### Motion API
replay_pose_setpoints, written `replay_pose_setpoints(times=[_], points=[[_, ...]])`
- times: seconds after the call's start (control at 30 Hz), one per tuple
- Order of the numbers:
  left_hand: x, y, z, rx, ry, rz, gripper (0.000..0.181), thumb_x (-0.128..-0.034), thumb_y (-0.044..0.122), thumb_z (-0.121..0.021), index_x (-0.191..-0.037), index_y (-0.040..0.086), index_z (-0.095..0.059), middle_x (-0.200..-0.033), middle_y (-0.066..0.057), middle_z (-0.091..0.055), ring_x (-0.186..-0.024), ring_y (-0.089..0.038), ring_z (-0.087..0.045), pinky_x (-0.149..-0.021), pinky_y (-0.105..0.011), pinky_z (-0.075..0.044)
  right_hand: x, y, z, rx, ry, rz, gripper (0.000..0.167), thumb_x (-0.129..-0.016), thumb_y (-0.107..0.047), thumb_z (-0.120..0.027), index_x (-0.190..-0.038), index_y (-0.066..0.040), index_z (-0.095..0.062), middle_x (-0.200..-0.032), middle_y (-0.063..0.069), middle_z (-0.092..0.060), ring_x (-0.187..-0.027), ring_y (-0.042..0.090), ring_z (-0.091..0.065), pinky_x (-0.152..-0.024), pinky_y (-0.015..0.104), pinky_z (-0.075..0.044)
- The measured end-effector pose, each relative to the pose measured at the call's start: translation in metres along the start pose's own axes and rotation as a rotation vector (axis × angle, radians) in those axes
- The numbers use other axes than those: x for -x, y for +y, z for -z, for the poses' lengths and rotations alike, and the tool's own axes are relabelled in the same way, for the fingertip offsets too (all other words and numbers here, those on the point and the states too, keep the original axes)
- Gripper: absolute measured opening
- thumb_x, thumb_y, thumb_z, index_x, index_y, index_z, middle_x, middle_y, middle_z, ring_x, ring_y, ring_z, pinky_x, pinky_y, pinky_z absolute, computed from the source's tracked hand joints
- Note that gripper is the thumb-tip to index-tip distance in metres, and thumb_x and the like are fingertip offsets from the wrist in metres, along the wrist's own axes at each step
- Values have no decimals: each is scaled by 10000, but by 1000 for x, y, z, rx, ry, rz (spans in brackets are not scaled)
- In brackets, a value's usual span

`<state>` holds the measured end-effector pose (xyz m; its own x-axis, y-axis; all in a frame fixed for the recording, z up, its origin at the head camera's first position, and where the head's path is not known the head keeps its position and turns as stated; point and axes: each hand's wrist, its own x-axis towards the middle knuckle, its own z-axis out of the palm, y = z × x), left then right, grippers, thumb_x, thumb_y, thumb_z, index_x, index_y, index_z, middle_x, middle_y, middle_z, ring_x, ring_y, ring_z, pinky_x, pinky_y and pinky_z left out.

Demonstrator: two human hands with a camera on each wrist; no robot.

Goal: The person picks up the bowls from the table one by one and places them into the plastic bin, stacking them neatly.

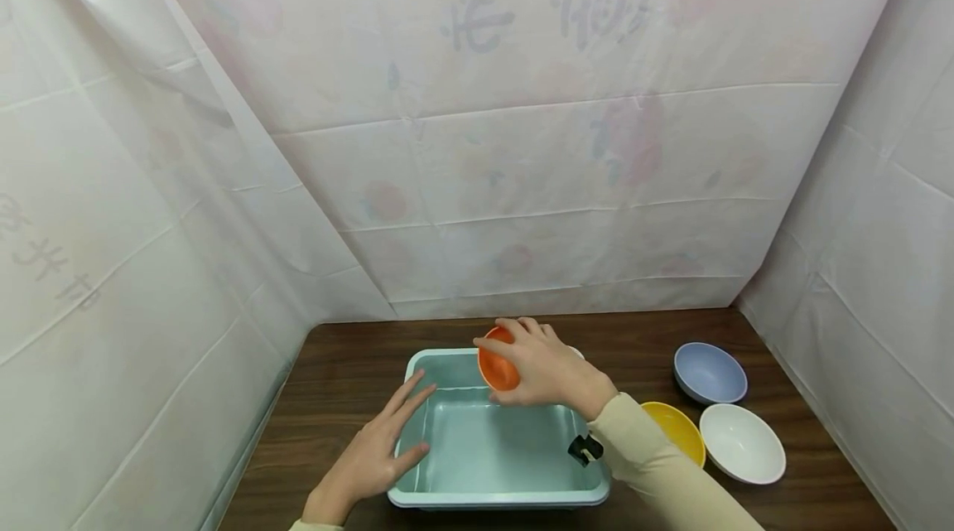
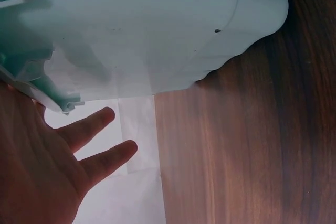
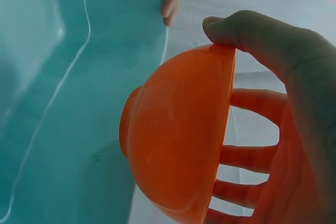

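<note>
Cream sleeve [image 1: 671, 465] leads to the right hand [image 1: 547, 367], gripping the orange bowl [image 1: 498, 371] by its rim, tipped sideways, apparently above the tub [image 1: 503, 500]. Even rim pressure should prevent slipping; the left hand [image 1: 368, 452], fingers spread, grasping nothing, could steady the tub. Faint characters [image 1: 480, 16] on the cloth [image 1: 522, 162] defy reading.

Tub [image 1: 484, 448] as dial centre: plastic by look, smooth, soft sheen; outer wall dark-specked. Orange bowl [image 3: 176, 129], 12 o'clock: plastic-looking, smooth, glossy. Blue bowl [image 1: 710, 375], between 2 and 3; yellow bowl [image 1: 681, 427] and white bowl [image 1: 742, 444], 3: smooth, slight shine. Table [image 1: 320, 390]: wood-grained, faint sheen. Sheet [image 1: 522, 158], 12: creased, matt; cloth or plastic, I can't tell from here. Sleeve [image 1: 667, 465], between 3 and 4: matt cloth.
</note>
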<state>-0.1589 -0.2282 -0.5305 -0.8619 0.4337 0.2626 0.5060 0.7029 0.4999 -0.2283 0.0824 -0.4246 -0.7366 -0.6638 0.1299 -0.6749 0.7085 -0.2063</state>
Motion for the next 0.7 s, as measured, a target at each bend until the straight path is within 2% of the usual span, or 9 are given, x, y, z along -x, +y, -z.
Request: replay_pose_setpoints(times=[0.3, 0.7], points=[[0, 0, 1, -3, 2, -1, 690, -985, 430, -643, -1598, 228, -398, -1724, -13, -222, -1374, -306, -550, -857, -493, -570, -6, -9, -13, 27, -43, 60, 766, -842, -613, -729, -1518, -328, -511, -1568, 121, -446, -1341, 356, -457, -984, 586, -481], [0, -1, 1, 15, -9, 14, 677, -983, 405, -645, -1595, 241, -405, -1725, -3, -217, -1281, -262, -613, -801, -407, -565, -10, -15, -33, 30, -81, 79, 776, -829, -611, -751, -1516, -345, -509, -1563, 102, -450, -1330, 318, -457, -974, 568, -499]])
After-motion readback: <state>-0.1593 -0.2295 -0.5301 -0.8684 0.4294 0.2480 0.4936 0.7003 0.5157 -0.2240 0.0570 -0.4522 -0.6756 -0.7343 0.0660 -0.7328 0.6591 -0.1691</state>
